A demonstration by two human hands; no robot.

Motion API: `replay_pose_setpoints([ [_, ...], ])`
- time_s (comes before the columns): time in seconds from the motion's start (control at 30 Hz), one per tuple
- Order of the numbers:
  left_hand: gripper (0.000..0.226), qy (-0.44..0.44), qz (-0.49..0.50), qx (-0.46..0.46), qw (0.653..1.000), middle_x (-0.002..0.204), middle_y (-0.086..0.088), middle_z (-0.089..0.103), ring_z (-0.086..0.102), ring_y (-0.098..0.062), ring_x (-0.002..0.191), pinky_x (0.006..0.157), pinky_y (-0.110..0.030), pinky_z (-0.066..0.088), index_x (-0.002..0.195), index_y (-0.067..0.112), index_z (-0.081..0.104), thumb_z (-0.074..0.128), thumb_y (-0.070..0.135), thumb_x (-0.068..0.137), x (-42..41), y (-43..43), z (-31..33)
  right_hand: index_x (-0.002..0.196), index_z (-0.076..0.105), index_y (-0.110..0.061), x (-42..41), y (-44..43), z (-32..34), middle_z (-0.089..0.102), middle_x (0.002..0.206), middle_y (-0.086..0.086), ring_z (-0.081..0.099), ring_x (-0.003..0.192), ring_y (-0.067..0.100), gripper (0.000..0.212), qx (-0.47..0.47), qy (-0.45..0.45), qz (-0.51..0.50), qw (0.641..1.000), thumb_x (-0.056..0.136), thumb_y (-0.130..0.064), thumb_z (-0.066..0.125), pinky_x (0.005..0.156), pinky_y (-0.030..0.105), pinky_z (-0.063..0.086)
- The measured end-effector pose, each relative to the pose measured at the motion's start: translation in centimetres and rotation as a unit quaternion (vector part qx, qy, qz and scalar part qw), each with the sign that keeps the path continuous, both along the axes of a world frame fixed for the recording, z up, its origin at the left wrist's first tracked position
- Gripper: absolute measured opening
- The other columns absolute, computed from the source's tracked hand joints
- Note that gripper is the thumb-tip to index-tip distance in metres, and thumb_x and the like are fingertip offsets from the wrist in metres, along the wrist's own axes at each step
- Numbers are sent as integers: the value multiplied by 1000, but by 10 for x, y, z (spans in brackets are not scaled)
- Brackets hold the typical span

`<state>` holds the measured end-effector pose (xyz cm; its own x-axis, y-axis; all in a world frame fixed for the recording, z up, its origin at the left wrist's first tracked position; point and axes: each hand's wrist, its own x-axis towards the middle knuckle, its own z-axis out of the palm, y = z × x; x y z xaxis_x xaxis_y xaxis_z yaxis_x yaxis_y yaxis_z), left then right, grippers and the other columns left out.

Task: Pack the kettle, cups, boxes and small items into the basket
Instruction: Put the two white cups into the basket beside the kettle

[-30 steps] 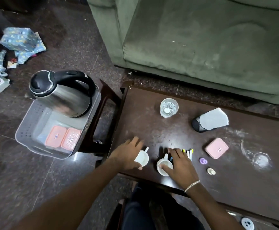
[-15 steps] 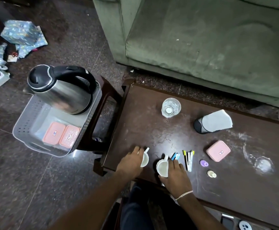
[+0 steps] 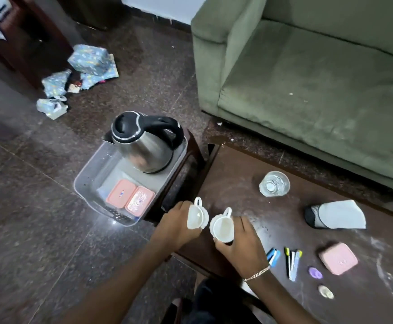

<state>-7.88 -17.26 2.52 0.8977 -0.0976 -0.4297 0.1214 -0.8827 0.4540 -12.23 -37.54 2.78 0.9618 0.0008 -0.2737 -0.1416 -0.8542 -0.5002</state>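
Observation:
My left hand (image 3: 175,225) grips a small white cup (image 3: 197,217) above the table's left edge. Beside it my right hand (image 3: 242,246) holds a second white cup (image 3: 222,226), tilted with its mouth toward me. The grey basket (image 3: 90,174) stands on a dark stool to the left. It holds the steel kettle (image 3: 145,141) and two pink boxes (image 3: 130,197). On the brown table (image 3: 232,174) lie a third pink box (image 3: 338,258), a glass (image 3: 274,184), a blue clip (image 3: 273,256), small pens (image 3: 292,263), a purple piece (image 3: 315,272) and a cream piece (image 3: 325,291).
A grey and black sock-like item (image 3: 335,215) lies at the table's right. A green sofa (image 3: 307,73) stands behind the table. Crumpled blue wrapping paper (image 3: 81,71) lies on the dark stone floor at the far left.
Both hands have lifted their cups off the table and moved them left toward the basket. The camera has swung so the basket sits nearer the middle.

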Motion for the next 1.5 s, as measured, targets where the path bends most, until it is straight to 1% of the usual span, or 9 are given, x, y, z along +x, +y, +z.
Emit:
replay_pose_setpoints([
  [0.13, 62, -14, 68, -21, 997, 109, -3, 70, 67, -30, 98, 77, -40, 53, 117, 23, 55, 78, 51, 67, 28, 52, 55, 100, 62, -11, 41, 45, 31, 56, 93, 5, 62, 78, 29, 50, 44, -79, 23, 996, 66, -41, 83, 62, 40, 53],
  [0.23, 64, -39, 106, 6, 994, 94, -2, 70, 66, -28, 86, 68, -36, 47, 118, 25, 55, 83, 56, 68, 44, 87, 84, 106, 59, -15, 67, 76, 50, 55, 100, 1, 62, 87, 26, 52, 85, -107, 39, 990, 69, -45, 81, 69, 40, 53],
  [0.37, 67, -50, 154, 45, 986, 98, -12, 76, 71, -35, 93, 71, -39, 52, 115, 17, 60, 90, 50, 66, 65, 135, 95, 111, 59, -14, 93, 116, 61, 56, 104, 3, 60, 95, 28, 60, 112, -135, 58, 983, 71, -56, 72, 77, 41, 53],
  [0.5, 64, -43, 198, 67, 977, 103, -13, 75, 70, -35, 98, 73, -37, 50, 114, 15, 60, 91, 45, 66, 83, 168, 86, 107, 65, -18, 112, 155, 55, 62, 100, 2, 58, 93, 30, 67, -2, -159, 66, 985, 66, -71, 57, 74, 44, 45],
  [0.67, 63, -46, 222, 90, 970, 112, -14, 73, 69, -37, 104, 82, -41, 56, 117, 11, 61, 88, 42, 68, 103, 190, 64, 95, 67, -18, 128, 189, 30, 64, 94, 0, 53, 90, 28, 62, -74, -157, 41, 984, 60, -69, 66, 74, 44, 35],
  [0.87, 65, -39, 211, 132, 968, 118, -20, 69, 66, -41, 106, 81, -40, 51, 119, 5, 59, 86, 38, 71, 120, 201, 38, 95, 67, -13, 128, 206, 6, 61, 96, 3, 49, 94, 30, 68, -115, -144, 34, 982, 60, -71, 68, 78, 48, 35],
  [1.0, 63, -35, 191, 126, 973, 121, -22, 67, 65, -42, 106, 75, -38, 45, 118, 3, 58, 87, 37, 73, 129, 205, 25, 96, 66, -10, 129, 210, -2, 58, 97, 4, 47, 94, 31, 72, -128, -135, 25, 982, 59, -72, 72, 78, 50, 36],
  [1.27, 68, -49, 170, 116, 977, 121, -22, 64, 64, -43, 107, 83, -44, 51, 118, 3, 55, 89, 40, 72, 134, 208, 13, 102, 65, -10, 130, 212, -12, 57, 100, 5, 47, 94, 32, 73, -143, -127, 27, 981, 62, -71, 71, 77, 51, 36],
  [1.5, 68, -53, 174, 110, 977, 117, -22, 65, 65, -43, 102, 79, -44, 50, 115, 6, 54, 91, 39, 69, 133, 209, 4, 100, 66, -10, 130, 218, -17, 57, 100, 6, 47, 94, 32, 73, -158, -108, 26, 981, 62, -71, 73, 78, 51, 36],
])
